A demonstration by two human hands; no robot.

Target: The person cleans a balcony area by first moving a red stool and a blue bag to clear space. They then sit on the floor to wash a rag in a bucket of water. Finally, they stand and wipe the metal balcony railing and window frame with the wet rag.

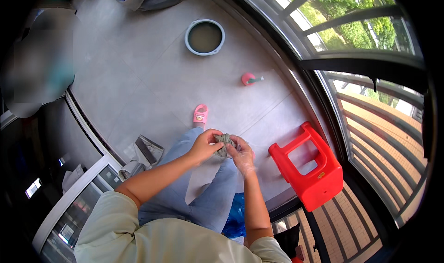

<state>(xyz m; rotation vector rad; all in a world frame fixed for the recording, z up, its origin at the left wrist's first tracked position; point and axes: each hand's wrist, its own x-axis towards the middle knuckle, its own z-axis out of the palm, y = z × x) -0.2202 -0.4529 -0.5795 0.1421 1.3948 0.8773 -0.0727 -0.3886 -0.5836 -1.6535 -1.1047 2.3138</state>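
Observation:
A crumpled grey-green cloth [224, 143], bunched into a small bundle, is held in front of me above my knees. My left hand [202, 147] grips its left side, thumb and fingers pinched together. From the right, my right hand [243, 156] has hold of the other side; a thin clear plastic glove seems to cover it. The fingers of both hands hide part of the cloth. Below them are my legs in light blue jeans and one pink slipper [200, 116] on the grey tiled floor.
A light blue basin [187, 41] of murky water stands ahead, with a pink spray bottle [248, 80] nearer. On the right is a red plastic stool [323, 189] beside the railed window. A dustpan with a brush [146, 151] lies left; a blue plastic bag [236, 214] is by my leg.

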